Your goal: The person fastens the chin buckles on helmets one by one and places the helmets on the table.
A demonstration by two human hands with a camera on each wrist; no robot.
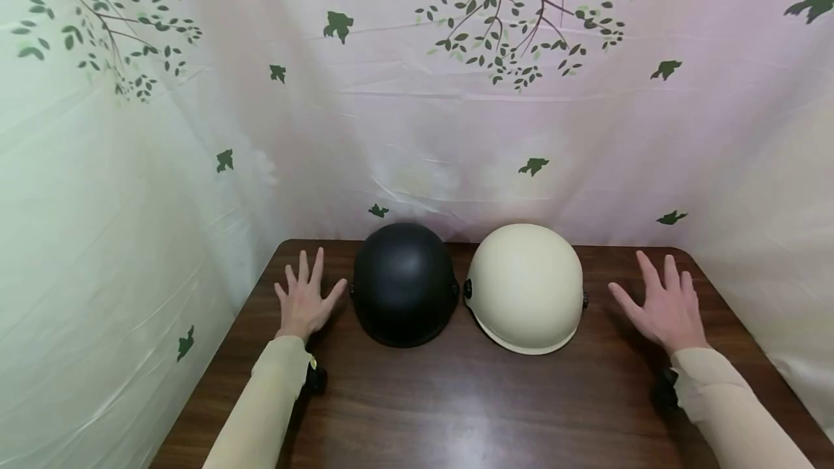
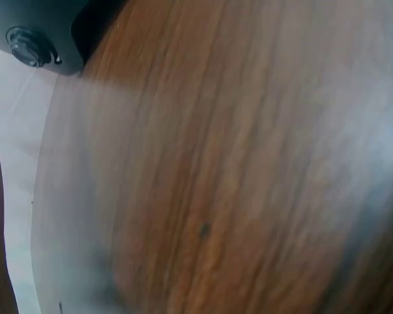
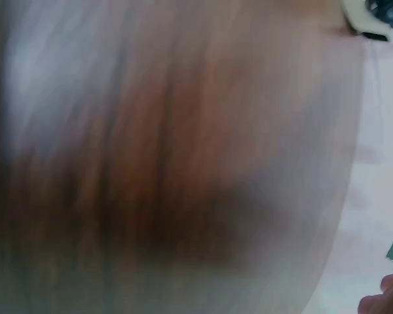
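Two helmets sit side by side near the back of a brown wooden table (image 1: 417,411), domes up. The black helmet (image 1: 405,284) is on the left, and the cream helmet (image 1: 526,288) is on the right. My left hand (image 1: 305,304), fingers spread, is just left of the black helmet and holds nothing. To the right of the cream helmet, a wider gap away, my right hand (image 1: 670,308) also has its fingers spread and holds nothing. Dark round knobs show on the helmets' sides, one of them a knob (image 2: 27,47) in the left wrist view.
A pale cloth curtain (image 1: 417,129) printed with branches and green birds hangs behind the table and along both sides. The table's back edge lies close behind the helmets. A dark wrist device (image 1: 316,378) is strapped under the left sleeve, another (image 1: 666,388) under the right.
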